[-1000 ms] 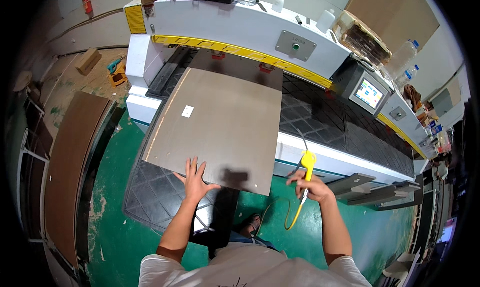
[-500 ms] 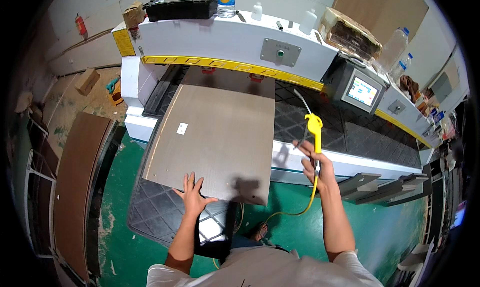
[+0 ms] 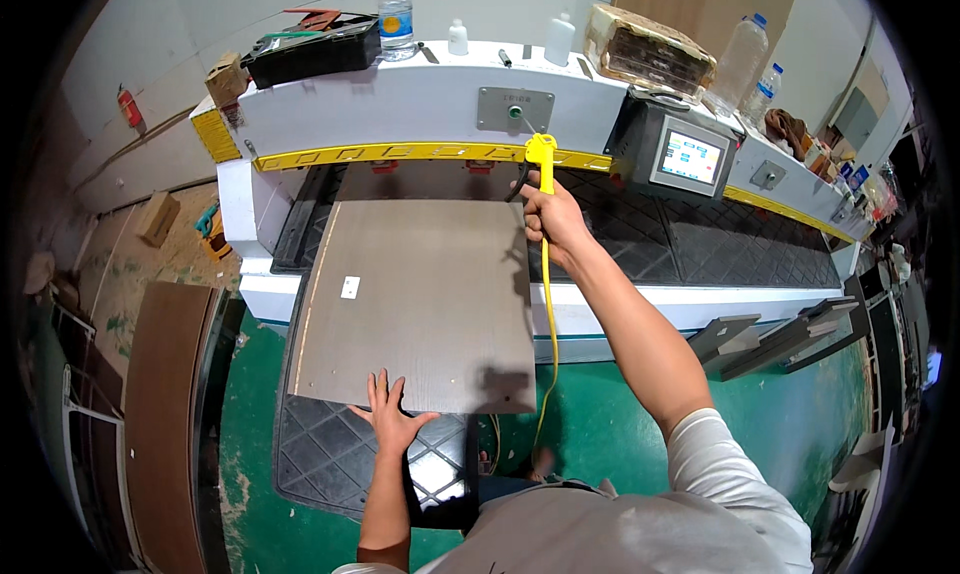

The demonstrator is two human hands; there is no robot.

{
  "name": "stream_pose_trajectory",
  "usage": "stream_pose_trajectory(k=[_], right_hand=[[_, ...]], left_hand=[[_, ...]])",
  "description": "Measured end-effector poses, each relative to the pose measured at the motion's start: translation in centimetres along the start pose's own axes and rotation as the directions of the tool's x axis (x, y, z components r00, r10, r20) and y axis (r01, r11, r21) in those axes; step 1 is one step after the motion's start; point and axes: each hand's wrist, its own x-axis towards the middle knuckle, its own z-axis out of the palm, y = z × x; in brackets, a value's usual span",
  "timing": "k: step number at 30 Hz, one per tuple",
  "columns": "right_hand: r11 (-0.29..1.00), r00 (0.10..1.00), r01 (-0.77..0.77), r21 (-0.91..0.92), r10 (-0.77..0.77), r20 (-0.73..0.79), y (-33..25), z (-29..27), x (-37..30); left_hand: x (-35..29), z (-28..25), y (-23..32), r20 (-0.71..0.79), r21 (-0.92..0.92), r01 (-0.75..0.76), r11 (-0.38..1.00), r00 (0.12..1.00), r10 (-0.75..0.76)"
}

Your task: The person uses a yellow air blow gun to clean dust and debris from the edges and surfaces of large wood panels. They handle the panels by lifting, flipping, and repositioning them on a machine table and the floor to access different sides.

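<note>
A grey-brown wood-grain board (image 3: 420, 304) lies flat with its far end under the machine's white beam. A small white label (image 3: 350, 287) sits on its left half. My left hand (image 3: 394, 421) rests with fingers spread on the board's near edge. At the far right corner of the board, my right hand (image 3: 560, 222) is wrapped round a yellow air blow gun (image 3: 541, 154). The gun's thin nozzle points up at a green push button (image 3: 515, 112) on a metal plate; whether it touches, I cannot tell. From the gun a yellow hose (image 3: 553, 349) hangs down to the floor.
A control screen (image 3: 690, 162) is mounted right of the button. Bottles, a black toolbox (image 3: 315, 52) and a grimy box (image 3: 650, 49) stand on the beam. Brown boards (image 3: 165, 404) lean at the left; grey panels (image 3: 775, 339) stand at the right. Black matting (image 3: 350, 454) supports the board.
My right hand has moved the air blow gun away from me and leftward, up to the button plate. My left hand stays at the board's near edge. The head view has shifted.
</note>
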Motion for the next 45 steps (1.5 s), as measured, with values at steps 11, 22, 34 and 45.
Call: stream_pose_trajectory(k=[11,22,34,45], right_hand=[[0.996,0.997,-0.053,-0.068,0.057,0.055,5.4,-2.7,-2.9],[0.767,0.762,-0.641,0.032,0.631,0.143,14.5,-17.9,-24.4],[0.739,0.624,-0.481,-0.473,0.667,0.408,12.6,-27.9,-33.9],[0.801,0.69,-0.34,-0.493,0.569,0.448,16.2,-29.6,-34.5]], left_hand=[[0.0,-0.4,0.0,0.008,0.025,0.0,1.0,1.0,0.0],[-0.2,0.3,1.2,0.04,0.113,0.006,0.994,0.999,-0.01],[-0.5,1.2,0.7,0.032,0.277,0.069,0.958,0.996,-0.081],[-2.3,3.5,0.0,0.067,0.242,0.122,0.963,0.988,-0.141]])
